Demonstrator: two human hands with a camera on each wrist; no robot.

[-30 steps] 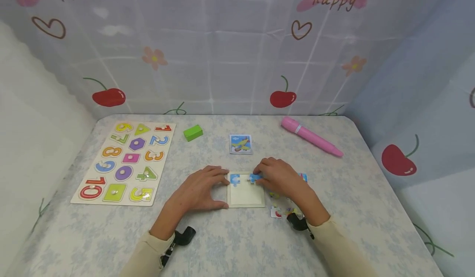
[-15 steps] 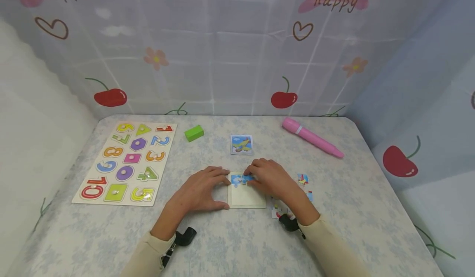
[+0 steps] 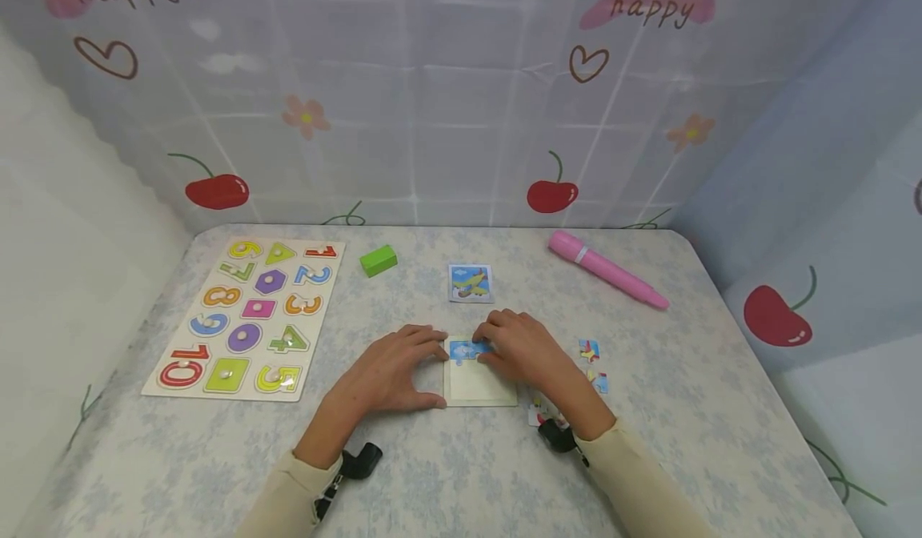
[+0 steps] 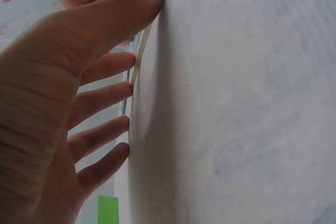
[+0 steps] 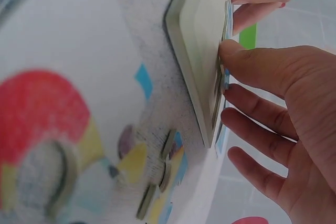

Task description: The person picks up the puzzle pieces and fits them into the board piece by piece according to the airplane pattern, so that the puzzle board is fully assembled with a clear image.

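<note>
A small pale puzzle tray (image 3: pixel 484 391) lies flat in front of me. In its far left corner sits a blue jigsaw piece (image 3: pixel 457 351). My right hand (image 3: pixel 524 347) pinches a second blue jigsaw piece (image 5: pixel 226 78) between thumb and index finger, right beside the first along the tray's far edge; the fingers partly cover it. My left hand (image 3: pixel 385 368) touches the tray's left side, its thumb low at the near corner and its fingertips higher up, spread and fairly straight in the left wrist view.
Loose jigsaw pieces (image 3: pixel 589 351) lie right of the tray, some hidden under the right forearm. Behind it is an airplane picture card (image 3: pixel 471 283). A green block (image 3: pixel 378 260), a number and shape board (image 3: pixel 248 314) and a pink pen-shaped object (image 3: pixel 608 270) lie farther out.
My right hand has moved left with its jigsaw piece, bringing it against the corner piece, then stayed there. More loose pieces show on the right. The left hand keeps its place.
</note>
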